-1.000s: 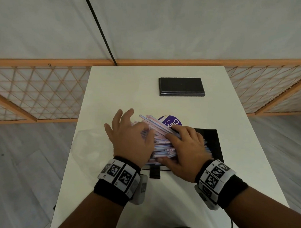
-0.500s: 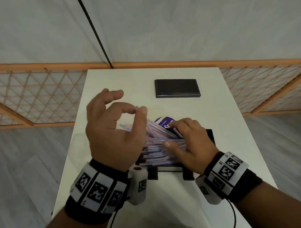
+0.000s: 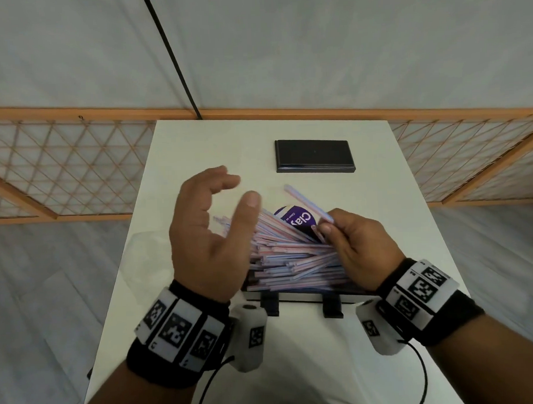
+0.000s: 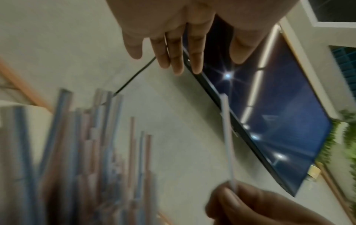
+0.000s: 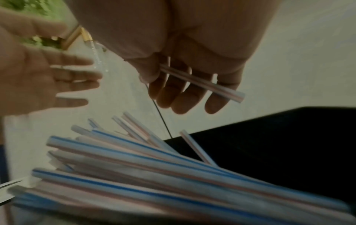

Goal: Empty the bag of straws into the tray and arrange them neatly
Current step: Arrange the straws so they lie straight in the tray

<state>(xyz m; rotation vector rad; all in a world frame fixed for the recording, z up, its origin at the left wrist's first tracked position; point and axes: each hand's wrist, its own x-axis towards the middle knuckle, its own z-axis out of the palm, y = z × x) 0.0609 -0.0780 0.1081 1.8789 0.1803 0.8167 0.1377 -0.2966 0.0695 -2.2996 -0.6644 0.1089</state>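
A loose heap of white straws (image 3: 291,258) with blue and pink stripes lies fanned across the black tray (image 3: 347,291), several ends sticking out over its left side. My right hand (image 3: 360,244) pinches a single straw (image 3: 307,202) between thumb and fingers and holds it slanting up above the heap; the same straw (image 5: 204,83) shows in the right wrist view. My left hand (image 3: 211,228) hovers above the heap's left end, fingers spread and loosely bent, holding nothing. The empty clear bag (image 3: 140,260) lies flat to the left on the table.
A purple round label (image 3: 299,220) lies behind the heap. A flat black box (image 3: 314,155) sits at the back of the white table (image 3: 215,149). Wooden lattice fencing (image 3: 61,166) flanks the table. Cables trail off my wristbands at the near edge.
Both hands were pressed on the heap a second ago. The left hand has lifted off and opened; the right hand has picked one straw out and raised it above the pile.
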